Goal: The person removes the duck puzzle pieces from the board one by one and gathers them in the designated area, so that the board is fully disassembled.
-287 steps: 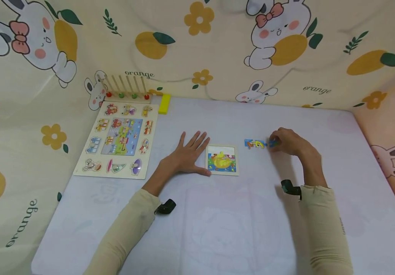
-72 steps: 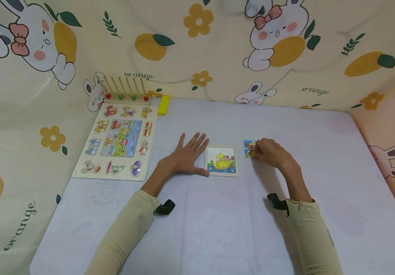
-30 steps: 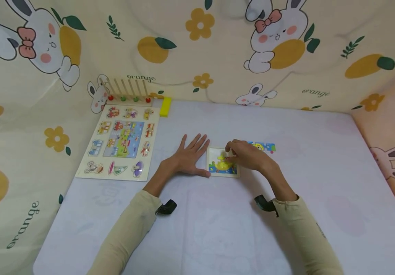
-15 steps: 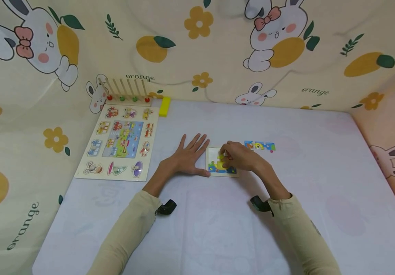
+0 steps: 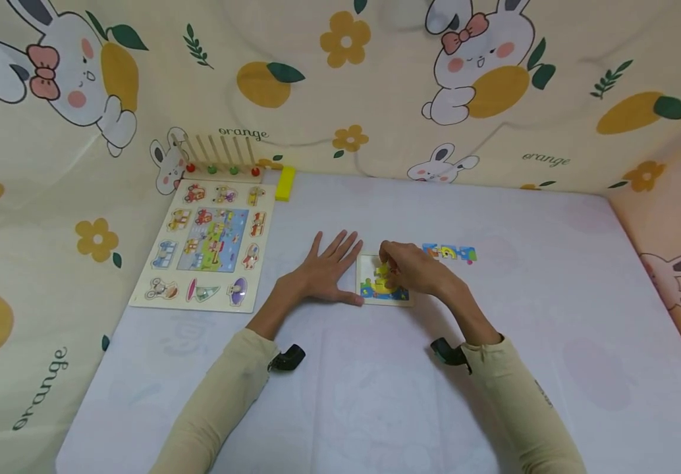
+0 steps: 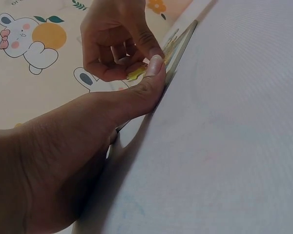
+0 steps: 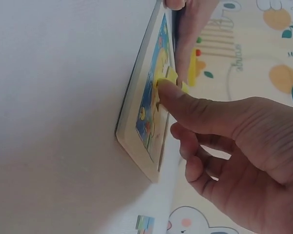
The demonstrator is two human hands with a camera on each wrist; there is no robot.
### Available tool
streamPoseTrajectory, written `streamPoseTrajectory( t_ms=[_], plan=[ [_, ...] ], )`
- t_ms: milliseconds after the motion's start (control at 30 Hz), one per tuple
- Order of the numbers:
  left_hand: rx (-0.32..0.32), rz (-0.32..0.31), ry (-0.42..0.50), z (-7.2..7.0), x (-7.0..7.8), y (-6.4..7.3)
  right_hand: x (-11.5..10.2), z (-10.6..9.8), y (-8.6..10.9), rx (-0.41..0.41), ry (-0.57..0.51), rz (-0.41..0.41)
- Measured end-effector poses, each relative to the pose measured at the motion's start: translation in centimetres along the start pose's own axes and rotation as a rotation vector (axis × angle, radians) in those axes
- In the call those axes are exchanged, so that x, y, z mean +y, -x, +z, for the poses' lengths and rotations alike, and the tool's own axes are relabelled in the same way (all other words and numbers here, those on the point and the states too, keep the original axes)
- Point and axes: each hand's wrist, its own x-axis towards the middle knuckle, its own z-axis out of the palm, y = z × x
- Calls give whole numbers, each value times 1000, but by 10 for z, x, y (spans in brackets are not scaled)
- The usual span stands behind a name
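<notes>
We see, mid-frame, the right hand [image 5: 414, 266] pinching a yellow piece [image 7: 171, 74] over the tray [image 5: 384, 303], while the left hand [image 5: 321, 273] lies spread, thumb at the tray's edge. We judge a slanted push could jam the piece, or the tray slide if that thumb slackens.

Left sleeve [image 5: 213, 408] pale khaki, creased. Right sleeve [image 5: 515, 401] matching; dark marking [image 5: 543, 394] along right side, too small to read. Left wrist camera [image 5: 288, 358], right wrist camera [image 5: 448, 351]: black, stubby, bent. Left hand [image 5: 321, 271], right hand [image 5: 416, 266] bare.
</notes>
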Motion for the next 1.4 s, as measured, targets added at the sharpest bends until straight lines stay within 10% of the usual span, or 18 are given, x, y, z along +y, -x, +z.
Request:
streamPoseTrajectory(
  t_ms=[433,867,1400],
  plan=[
    [-3,-5,-24,1,0,-1,11,-10,5,102,-165,-88],
    [-5,-5,-13,1,1,-3,55,-56,52,283,-127,85],
    [-17,-17,-4,1,1,-2,99,-50,63,168,-151,247]
  ],
)
